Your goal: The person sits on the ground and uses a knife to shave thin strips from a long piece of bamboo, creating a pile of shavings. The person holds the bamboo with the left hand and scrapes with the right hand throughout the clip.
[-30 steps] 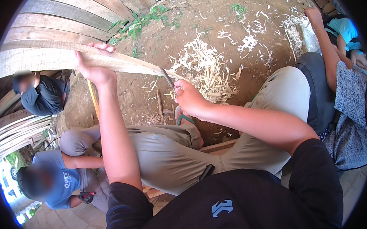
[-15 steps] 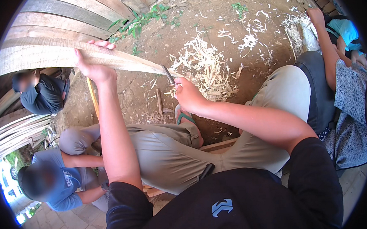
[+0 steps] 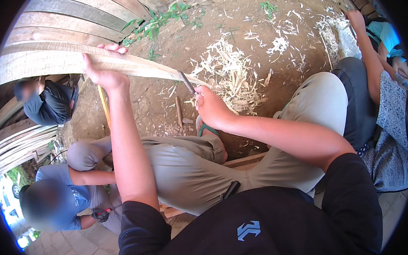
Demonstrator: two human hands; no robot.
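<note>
Pale split wood: a long, flat, tapering slat (image 3: 133, 64) runs nearly level across the upper part of the head view, wide end off toward the upper left, narrow end toward the middle. Its long axis lies left to right, dipping slightly to the right.

Left hand (image 3: 102, 73) wraps the slat about midway, fingers curled over the top edge, thumb side below; grip closed on the wood, arm stretched straight out.

Right hand (image 3: 210, 108) sits just below and right of the slat's narrow end, closed around the handle of a short dark-bladed knife (image 3: 187, 82). Blade angles up and left and meets the slat's lower edge near the tip. So the working end lies right beside the right hand, while the bulk of the slat extends away to the left, past the left hand. Right hand is the nearer one to the tip.

Slat surface looks dry, light tan, grain lengthwise, edges thin.

On the bare brown earth ground (image 3: 263, 20) beyond the knife lies a heap of pale wood shavings (image 3: 229, 71). More weathered grey planks (image 3: 71, 14) lie stacked along the upper left. Other people sit at left and right edges, apart from these hands.
</note>
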